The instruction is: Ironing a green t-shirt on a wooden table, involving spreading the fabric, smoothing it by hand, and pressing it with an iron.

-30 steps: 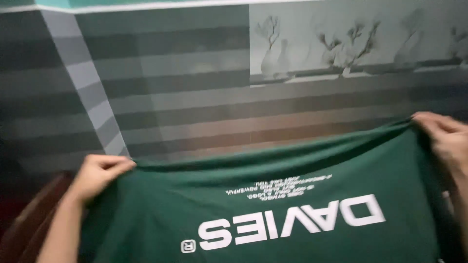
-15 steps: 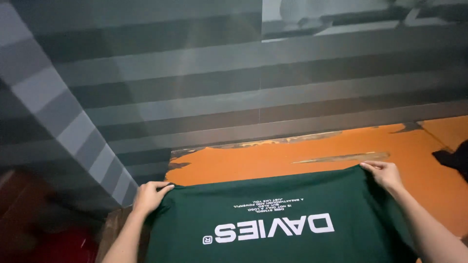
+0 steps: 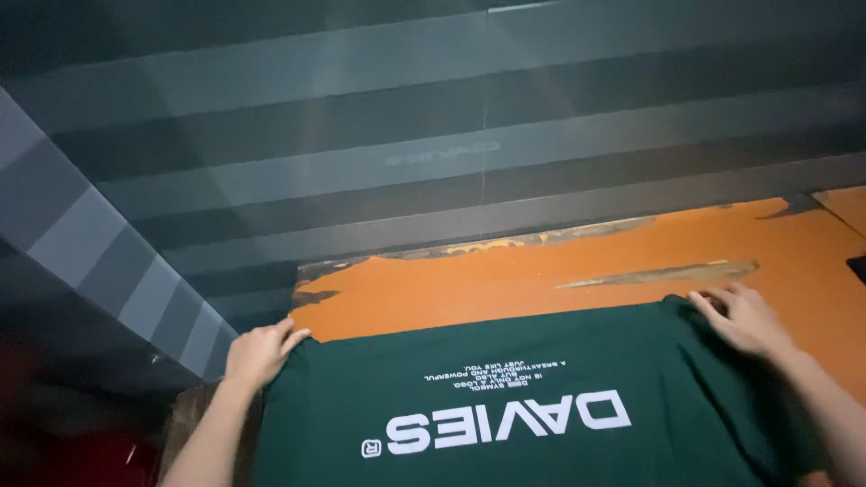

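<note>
Two hands in view, both yours, both on one dark green garment [image 3: 541,406] spread flat on the orange worktop [image 3: 577,271].

Left hand [image 3: 260,353]: at the garment's far left corner, fingers curled over the edge and pinching the fabric. Forearm runs down to the bottom edge of the frame.

Right hand [image 3: 741,317]: at the far right corner, fingers extended and lying on the cloth near its edge, palm down. Cannot tell whether the fingertips pinch the fabric or only press it.

Garment: a T-shirt by the look of it, lying with its far edge straight across between your two hands. White block lettering and a few smaller white lines of print face up, reading upside down from your side. Near part runs out of the bottom of the frame.

Worktop: orange surface, worn in places, with grey patches and a scraped strip along the back edge. Bare orange shows beyond the garment's far edge.

Behind it: wall [image 3: 361,162] with wide horizontal grey stripes, plus a lighter diagonal striped band [image 3: 99,261] at left. Small dark object [image 3: 857,268] at the right edge, cut off, not identifiable.
</note>
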